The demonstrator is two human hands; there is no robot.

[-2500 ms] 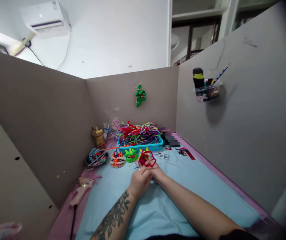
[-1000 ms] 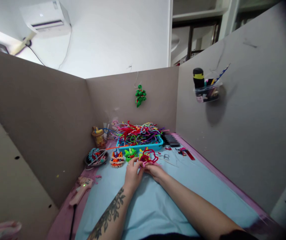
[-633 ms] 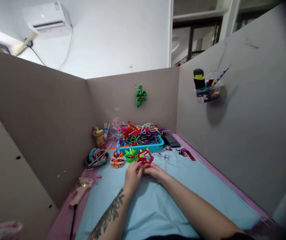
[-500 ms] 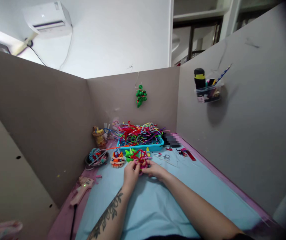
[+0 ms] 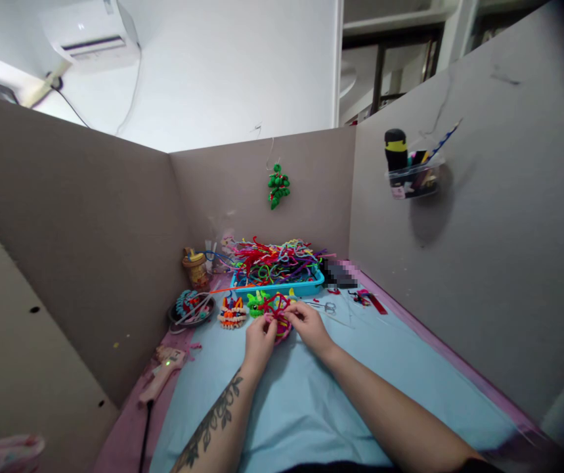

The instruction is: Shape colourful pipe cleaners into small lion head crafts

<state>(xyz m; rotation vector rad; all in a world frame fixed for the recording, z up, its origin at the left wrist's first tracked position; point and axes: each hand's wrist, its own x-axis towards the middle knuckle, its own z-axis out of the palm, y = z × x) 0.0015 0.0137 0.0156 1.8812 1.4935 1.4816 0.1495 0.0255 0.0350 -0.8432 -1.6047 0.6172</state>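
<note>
A red and pink pipe-cleaner craft (image 5: 282, 334), with red loops at its top, is held up over the blue cloth (image 5: 360, 394). My left hand (image 5: 260, 338) is closed on its left side, thumb and fingers pinching the rim. At the upper right, my right hand (image 5: 307, 323) pinches near the red loops; which strand is between the fingertips is too small to tell. Just behind the craft sit a green pipe-cleaner figure (image 5: 257, 303) and an orange, blue and cream one (image 5: 232, 314).
A blue tray (image 5: 276, 289) heaped with coloured pipe cleaners (image 5: 272, 259) stands at the back. Scissors (image 5: 329, 307) lie to the right. On the left are a dark bowl (image 5: 205, 316), a brown jar (image 5: 195, 270) and a pink glue gun (image 5: 163, 376) with a cord.
My right hand has moved up from the craft's lower right side to near its red loops. My left hand keeps its hold, and the craft's round pink lower part shows more.
</note>
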